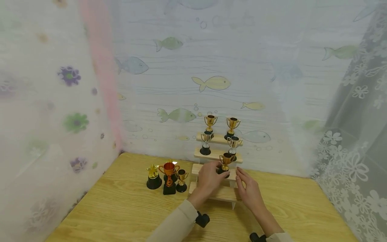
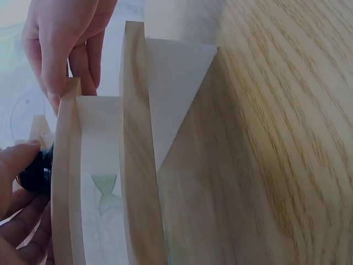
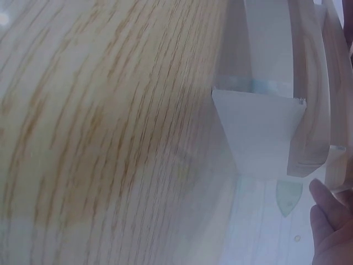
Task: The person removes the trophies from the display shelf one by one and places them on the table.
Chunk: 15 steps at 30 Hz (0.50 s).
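My left hand [image 1: 208, 178] grips a small gold cup trophy [image 1: 226, 159] by its black base [image 2: 37, 171], on the second-lowest step of a wooden tiered display stand [image 1: 223, 193]. My right hand [image 1: 250, 191] is at the right end of that step; in the left wrist view its fingers [image 2: 55, 61] lie on both sides of the board's end. Two silver cup trophies, a left one [image 1: 207, 138] and a right one [image 1: 233, 143], stand on the step above. Two gold cup trophies, at left [image 1: 209, 121] and right [image 1: 232, 124], occupy the top step.
Left of the stand, a gold star trophy [image 1: 153, 173], a large orange-red cup trophy [image 1: 169, 173] and a small gold cup trophy [image 1: 182, 176] stand on the wood-grain table [image 1: 121, 208]. Another trophy is partly hidden behind them. A fish-print curtain [image 1: 254, 67] hangs behind the stand.
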{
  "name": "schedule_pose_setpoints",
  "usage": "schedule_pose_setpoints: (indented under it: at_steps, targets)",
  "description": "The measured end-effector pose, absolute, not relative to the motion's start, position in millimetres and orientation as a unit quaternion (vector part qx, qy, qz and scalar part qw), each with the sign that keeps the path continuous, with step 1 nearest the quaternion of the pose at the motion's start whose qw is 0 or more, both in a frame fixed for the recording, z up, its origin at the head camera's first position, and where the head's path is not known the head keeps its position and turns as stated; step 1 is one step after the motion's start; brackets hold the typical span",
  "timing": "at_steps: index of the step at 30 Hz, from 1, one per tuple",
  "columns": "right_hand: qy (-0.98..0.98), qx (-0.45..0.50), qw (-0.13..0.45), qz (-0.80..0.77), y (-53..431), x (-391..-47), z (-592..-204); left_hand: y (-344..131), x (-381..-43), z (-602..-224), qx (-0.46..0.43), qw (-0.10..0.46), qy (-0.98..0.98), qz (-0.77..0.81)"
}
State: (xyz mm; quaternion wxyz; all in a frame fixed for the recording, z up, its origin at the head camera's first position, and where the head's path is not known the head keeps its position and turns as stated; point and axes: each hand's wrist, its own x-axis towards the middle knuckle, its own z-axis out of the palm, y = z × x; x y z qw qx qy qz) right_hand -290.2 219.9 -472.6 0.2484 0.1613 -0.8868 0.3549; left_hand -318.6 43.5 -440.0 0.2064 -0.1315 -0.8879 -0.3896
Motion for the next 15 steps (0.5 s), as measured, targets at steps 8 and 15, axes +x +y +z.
schedule_pose_setpoints:
  at_steps: [8,15]
  targets:
    - [-0.887,0.161,0.25,0.353,220,-289,-474,34,-315,-441,-0.127,0.204,-0.887,-0.394]
    - [-0.886,0.163,0.253,0.354,220,-291,-474,26,-311,-439,-0.127,0.204,-0.883,-0.402]
